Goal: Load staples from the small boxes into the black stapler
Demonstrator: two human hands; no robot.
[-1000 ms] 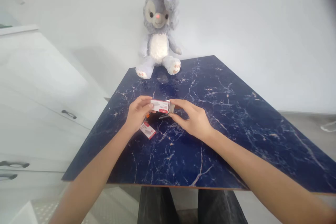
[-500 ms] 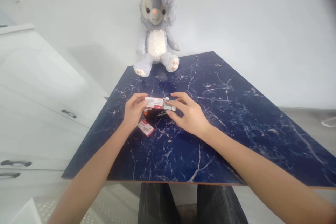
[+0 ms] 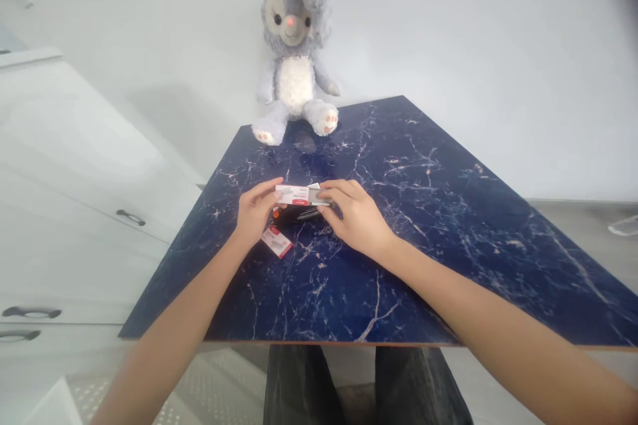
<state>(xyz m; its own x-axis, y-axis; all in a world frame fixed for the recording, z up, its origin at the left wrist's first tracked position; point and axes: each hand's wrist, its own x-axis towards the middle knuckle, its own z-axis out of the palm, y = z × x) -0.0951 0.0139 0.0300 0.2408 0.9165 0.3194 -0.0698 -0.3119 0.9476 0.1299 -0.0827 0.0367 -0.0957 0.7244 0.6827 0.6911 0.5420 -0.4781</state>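
Observation:
My left hand (image 3: 256,210) pinches the left end of a small red-and-white box (image 3: 294,195), which looks like a staple box. Grey contents, seemingly a strip of staples (image 3: 315,196), show at its open right end. The fingers of my right hand (image 3: 349,214) are closed on that end; their tips partly hide what they grip. Beneath the box lies a black object (image 3: 289,215) with an orange spot and metallic strips, mostly covered. Closer to me, a second red-and-white box (image 3: 277,242) rests flat on the table.
The dark blue marble-patterned table (image 3: 399,265) spreads out around my hands. A grey plush rabbit (image 3: 295,73) sits at its far edge against the wall. White cabinets (image 3: 74,199) with dark handles stand along the left side.
My right fingers have drawn closer together at the box's right end, and less of the inner part sticks out there. The left hand keeps its hold.

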